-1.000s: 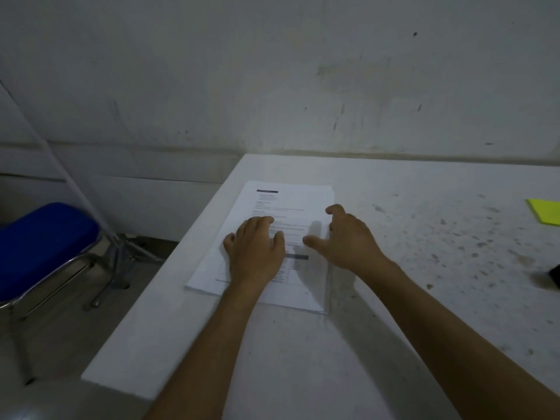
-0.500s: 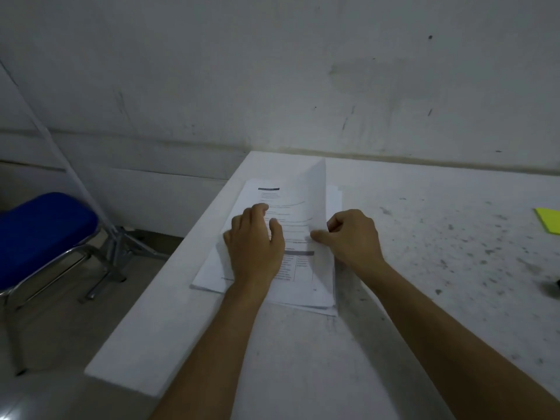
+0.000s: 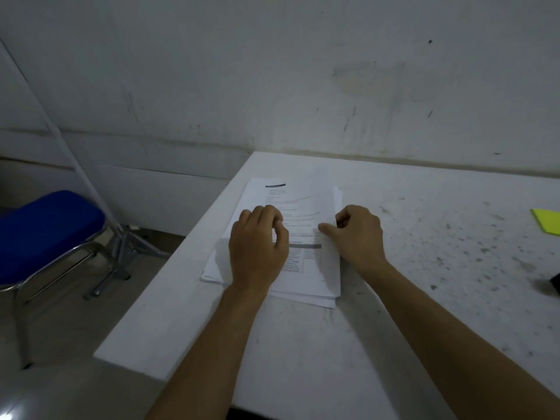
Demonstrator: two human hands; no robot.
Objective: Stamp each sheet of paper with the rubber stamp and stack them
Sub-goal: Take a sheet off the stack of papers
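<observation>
Nothing is showing clearly enough to be read. The top sheet (image 3: 291, 207) of the paper stack (image 3: 303, 292) lying on the desk (image 3: 424, 268) is carrying print: a short dark heading bar near its far edge, several faint lines of small text below it, and a grey band heading what is looking like a table with rows of entries. All of it is staying too small and blurred to make out any word or number.
</observation>
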